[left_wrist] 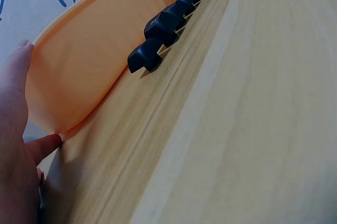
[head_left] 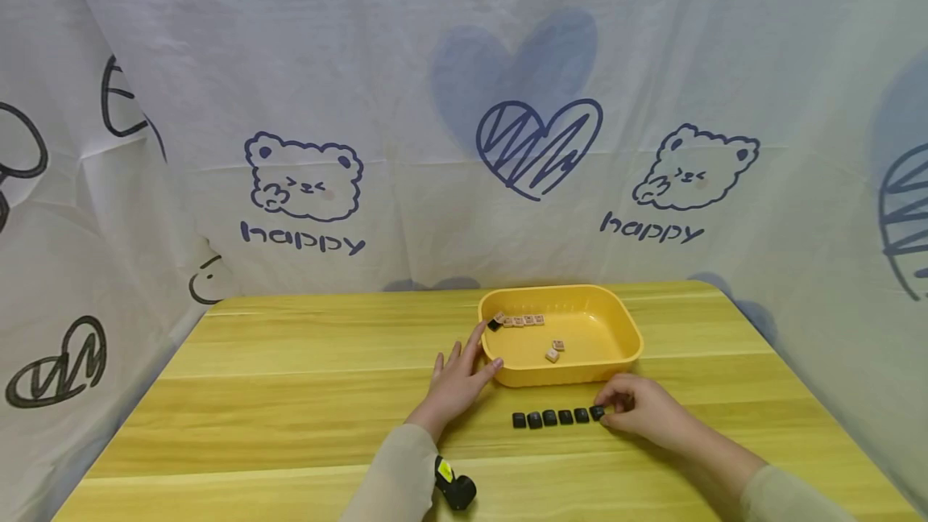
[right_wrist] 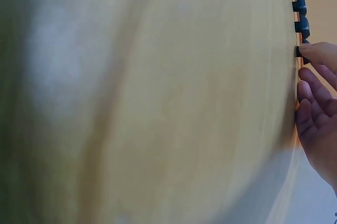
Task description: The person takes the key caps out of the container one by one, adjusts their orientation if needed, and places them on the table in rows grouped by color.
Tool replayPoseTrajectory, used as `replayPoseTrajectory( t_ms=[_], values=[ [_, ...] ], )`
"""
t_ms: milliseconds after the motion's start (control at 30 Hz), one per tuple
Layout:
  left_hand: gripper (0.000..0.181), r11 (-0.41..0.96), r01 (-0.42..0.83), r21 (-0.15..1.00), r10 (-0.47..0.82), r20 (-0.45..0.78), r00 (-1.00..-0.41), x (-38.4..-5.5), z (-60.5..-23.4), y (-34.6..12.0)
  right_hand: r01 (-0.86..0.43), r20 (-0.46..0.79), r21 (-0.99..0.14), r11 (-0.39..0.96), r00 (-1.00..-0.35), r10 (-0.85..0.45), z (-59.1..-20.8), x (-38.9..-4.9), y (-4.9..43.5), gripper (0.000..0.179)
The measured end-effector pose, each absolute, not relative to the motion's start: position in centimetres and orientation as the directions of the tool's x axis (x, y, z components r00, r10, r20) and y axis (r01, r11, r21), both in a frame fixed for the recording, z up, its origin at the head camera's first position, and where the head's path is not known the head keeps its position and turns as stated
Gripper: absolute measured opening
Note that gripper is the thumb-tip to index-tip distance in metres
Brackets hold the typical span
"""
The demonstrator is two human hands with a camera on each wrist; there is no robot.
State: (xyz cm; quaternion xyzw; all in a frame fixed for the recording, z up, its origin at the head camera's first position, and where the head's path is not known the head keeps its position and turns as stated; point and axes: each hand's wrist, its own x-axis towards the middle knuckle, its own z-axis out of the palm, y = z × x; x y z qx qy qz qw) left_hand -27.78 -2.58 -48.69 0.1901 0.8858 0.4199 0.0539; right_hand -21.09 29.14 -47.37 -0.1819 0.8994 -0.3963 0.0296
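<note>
On the wood-grain table (head_left: 290,393), the right hand (head_left: 644,412) pinches the rightmost black key (head_left: 597,412) in a row of six (head_left: 549,417); the left hand (head_left: 457,383), fingers spread, touches the yellow tub (head_left: 558,378) just beyond.

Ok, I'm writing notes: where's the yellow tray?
In the head view, the tray sits right of centre, beyond the black keys, the left hand at its left end.
</note>
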Motion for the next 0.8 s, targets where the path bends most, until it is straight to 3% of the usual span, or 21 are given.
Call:
replayPoseTrajectory(
  t_ms=[800],
  values=[
    [0.075,0.577,0.291,0.764,0.386,0.059,-0.921,-27.66,-48.55,-2.52,-0.273,0.072,-0.739,0.616,-0.941,-0.331,-46.85,-20.75,29.21,0.016]
  ],
)
